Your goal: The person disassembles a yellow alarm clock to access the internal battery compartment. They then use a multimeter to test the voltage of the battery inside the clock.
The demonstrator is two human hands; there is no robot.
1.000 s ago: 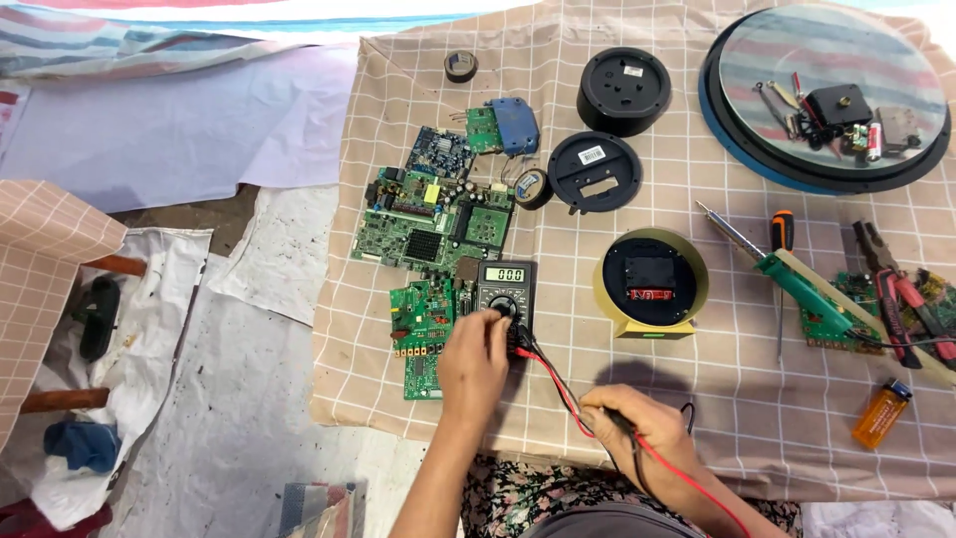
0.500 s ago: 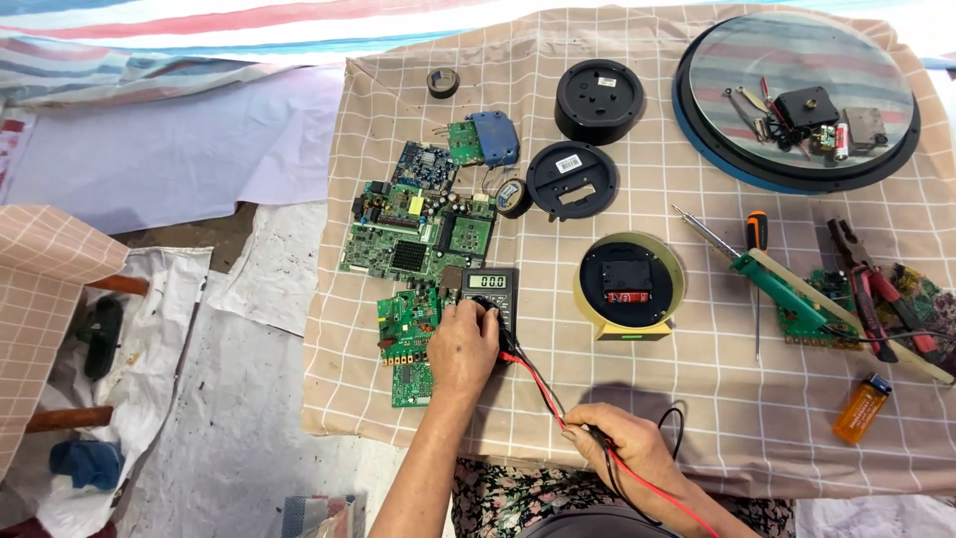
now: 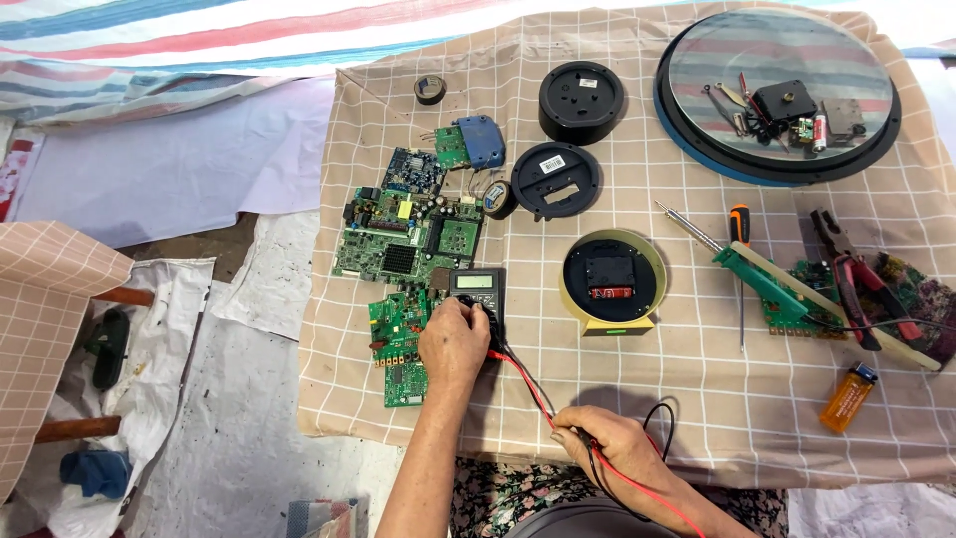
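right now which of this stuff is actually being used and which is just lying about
In use:
- multimeter, left hand on its dial
- red and black test leads, gathered in the right hand

Lying about:
- green circuit boards
- yellow-rimmed clock back
- two black round covers
- large round clock face
- soldering iron
- pliers
- orange lighter
- tape roll

My two bare hands and forearms are all I can see of myself from up here – no gloves, no rings, no watch, no sleeves down to the wrist. My left hand (image 3: 453,342) shows its back and knuckles; my right hand (image 3: 600,445) shows its back too, its fingers partly hidden. Below them, over my lap, lies dark cloth printed with small flowers (image 3: 498,498) – and a plain grey fabric (image 3: 588,520) at the bottom edge
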